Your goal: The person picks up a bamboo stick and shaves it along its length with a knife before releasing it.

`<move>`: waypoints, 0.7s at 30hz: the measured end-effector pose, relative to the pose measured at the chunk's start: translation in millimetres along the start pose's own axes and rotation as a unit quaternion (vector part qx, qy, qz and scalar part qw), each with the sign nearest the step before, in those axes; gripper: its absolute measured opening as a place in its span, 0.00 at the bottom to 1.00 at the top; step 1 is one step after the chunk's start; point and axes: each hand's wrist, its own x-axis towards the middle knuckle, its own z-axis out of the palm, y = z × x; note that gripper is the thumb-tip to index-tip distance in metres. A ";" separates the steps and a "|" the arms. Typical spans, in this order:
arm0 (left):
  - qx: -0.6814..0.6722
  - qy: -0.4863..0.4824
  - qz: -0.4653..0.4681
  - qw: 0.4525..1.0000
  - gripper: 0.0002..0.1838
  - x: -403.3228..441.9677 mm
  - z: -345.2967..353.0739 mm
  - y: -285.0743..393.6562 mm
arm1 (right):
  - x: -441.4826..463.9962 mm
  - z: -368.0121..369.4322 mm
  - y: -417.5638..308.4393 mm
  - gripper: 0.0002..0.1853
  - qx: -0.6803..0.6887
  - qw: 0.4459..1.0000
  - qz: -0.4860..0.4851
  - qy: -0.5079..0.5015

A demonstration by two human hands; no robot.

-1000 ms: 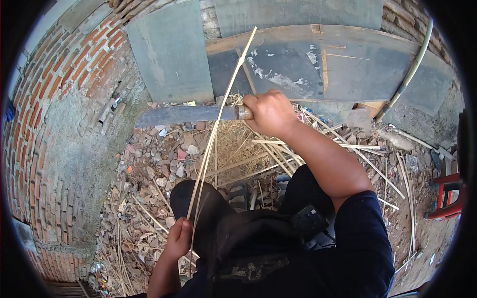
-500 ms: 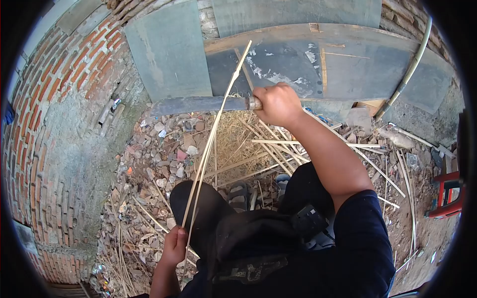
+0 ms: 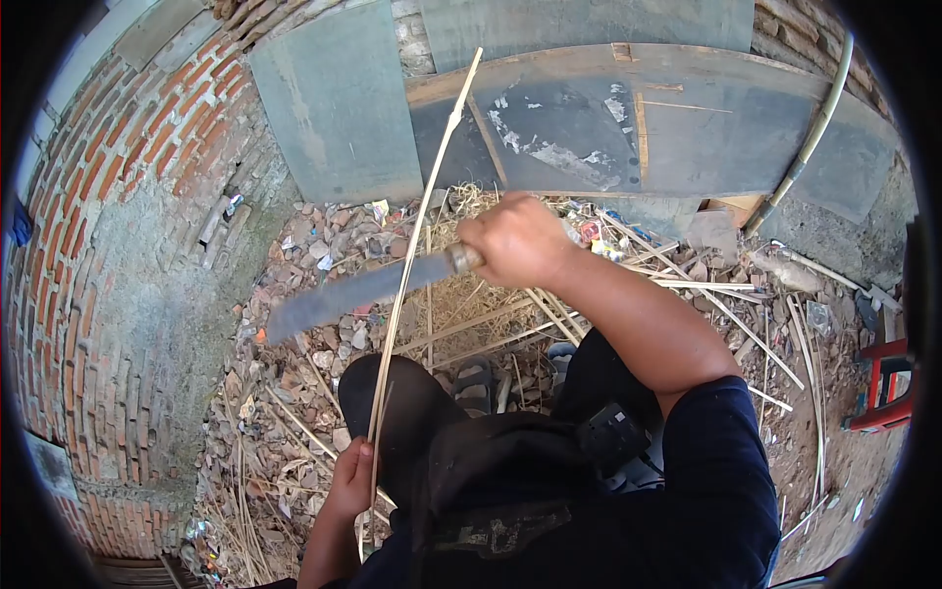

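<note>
My right hand (image 3: 520,239) is closed around the handle of a machete (image 3: 358,294). Its broad blade points left and is slightly smeared by motion. A long, pale bamboo strip (image 3: 420,221) runs from low left up to the boards, with a thick node near its top. Low in the view, my left hand (image 3: 353,478) pinches the strip near its lower end. The blade crosses the strip around its middle; whether they touch I cannot tell. Over my dark-clad knee (image 3: 378,393) the lower strip passes, with a thin sliver standing off it.
Fine shavings (image 3: 471,319) and several cut strips (image 3: 721,287) lie on the rubble between my feet and to the right. A brick wall (image 3: 108,245) rises at left, grey boards (image 3: 329,108) stand ahead, and a red stool (image 3: 880,386) is at far right.
The machete has come down and nearer to me along the strip, its tip swinging lower. The strip now stands steeper, its top a little higher and further left. My left hand has barely moved.
</note>
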 end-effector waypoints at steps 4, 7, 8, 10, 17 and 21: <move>0.061 0.022 0.044 0.997 0.22 0.2 -8.2 -15.0 | 0.4 -2.4 -7.6 0.08 -0.032 0.999 -0.043 0.006; 0.097 0.038 0.056 0.993 0.22 -17.5 -18.5 -22.4 | -0.2 -2.8 28.7 0.07 -0.014 0.998 0.056 0.025; 0.105 0.037 0.055 0.992 0.22 -23.8 -23.8 -28.7 | -3.0 -6.9 46.6 0.07 -0.032 0.995 0.093 0.027; 0.104 0.029 0.040 0.993 0.22 -27.2 -24.6 -31.0 | -10.5 -5.7 60.2 0.08 -0.050 0.990 0.128 0.021; 0.015 0.013 0.019 1.000 0.19 -26.0 -17.9 -56.1 | -8.3 -1.5 46.0 0.13 -0.003 0.987 0.153 0.042; -0.032 -0.005 0.006 0.999 0.19 -24.3 -16.0 -56.0 | -3.3 -4.7 40.0 0.14 0.044 0.980 0.188 0.054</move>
